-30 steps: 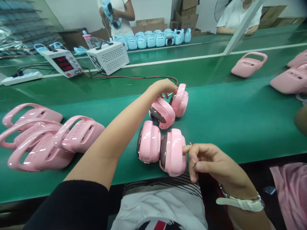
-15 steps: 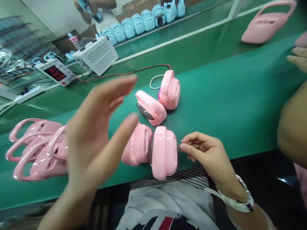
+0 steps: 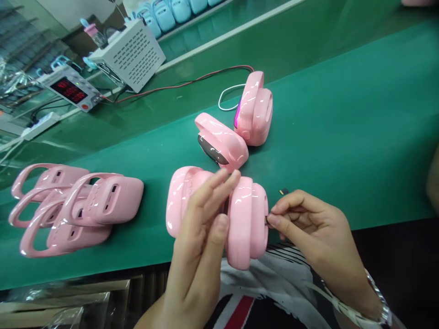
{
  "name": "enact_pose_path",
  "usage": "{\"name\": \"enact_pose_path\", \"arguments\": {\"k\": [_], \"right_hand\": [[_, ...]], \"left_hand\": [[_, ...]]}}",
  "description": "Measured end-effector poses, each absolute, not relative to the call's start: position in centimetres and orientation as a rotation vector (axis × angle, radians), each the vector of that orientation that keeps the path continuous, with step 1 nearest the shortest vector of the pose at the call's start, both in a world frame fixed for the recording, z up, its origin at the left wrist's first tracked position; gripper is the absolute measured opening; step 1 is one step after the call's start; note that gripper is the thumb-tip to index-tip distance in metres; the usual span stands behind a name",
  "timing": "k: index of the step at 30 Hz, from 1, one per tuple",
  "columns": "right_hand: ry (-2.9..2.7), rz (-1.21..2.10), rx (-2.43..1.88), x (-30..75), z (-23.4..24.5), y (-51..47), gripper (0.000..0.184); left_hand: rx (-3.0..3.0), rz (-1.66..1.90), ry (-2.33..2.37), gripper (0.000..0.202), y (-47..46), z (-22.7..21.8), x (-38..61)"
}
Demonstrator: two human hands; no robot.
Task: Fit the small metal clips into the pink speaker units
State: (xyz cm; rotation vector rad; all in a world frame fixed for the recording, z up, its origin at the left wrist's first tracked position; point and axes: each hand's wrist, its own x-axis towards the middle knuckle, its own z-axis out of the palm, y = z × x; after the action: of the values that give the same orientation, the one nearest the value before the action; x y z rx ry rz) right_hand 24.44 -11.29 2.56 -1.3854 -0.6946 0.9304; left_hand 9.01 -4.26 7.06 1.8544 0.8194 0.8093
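The near pink case (image 3: 240, 224) stands close to the front edge of the green table (image 3: 325, 151), between the two hands of the person. The left hand (image 3: 199, 242) is open, its fingers stretched out and the thumb set apart from them, at the left side of this case. Behind this hand, partly covered by it, is the second pink case (image 3: 174, 201). The right hand (image 3: 312, 233) pinches a small dark piece (image 3: 266, 220) with thumb and index finger, at the right side of the near pink case; the piece seems to touch the case there, but it is too small to be sure. Just beyond this index finger there is a small black card (image 3: 283, 192). Farther on the table, a tilted pink case (image 3: 222, 144) is next to a pink case with magenta light (image 3: 255, 109). A red wire (image 3: 192, 82) runs toward the lit one from the unit with red digits (image 3: 68, 89). At the left, several pink cases with handles (image 3: 116, 198) lie overlapping one another
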Motion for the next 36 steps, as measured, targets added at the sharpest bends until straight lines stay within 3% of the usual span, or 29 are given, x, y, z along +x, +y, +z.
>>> {"name": "enact_pose_path", "arguments": {"k": [6,14,18,21,36], "right_hand": [[-0.748,0.874,-1.391,24.2,2.5,-11.3,0.01],[-0.547,1.005,-1.238,23.6,1.0,-11.1,0.022],[-0.551,1.016,-1.15,23.6,0.4,-11.4,0.012],[-0.494,1.136,-1.087,23.9,0.2,-11.7,0.005],[-0.428,1.321,-1.018,25.1,0.1,-11.2,0.013]], "left_hand": [[2.1,0.853,0.926,0.028,-4.6,5.3,7.4],[2.152,1.014,0.702,0.04,-5.2,-0.2,7.4],[2.065,1.22,0.681,0.04,-5.1,-2.0,8.4],[2.091,1.223,0.638,0.04,-4.8,-2.2,8.5],[2.075,1.253,0.478,0.04,-3.4,-1.7,8.9]]}}
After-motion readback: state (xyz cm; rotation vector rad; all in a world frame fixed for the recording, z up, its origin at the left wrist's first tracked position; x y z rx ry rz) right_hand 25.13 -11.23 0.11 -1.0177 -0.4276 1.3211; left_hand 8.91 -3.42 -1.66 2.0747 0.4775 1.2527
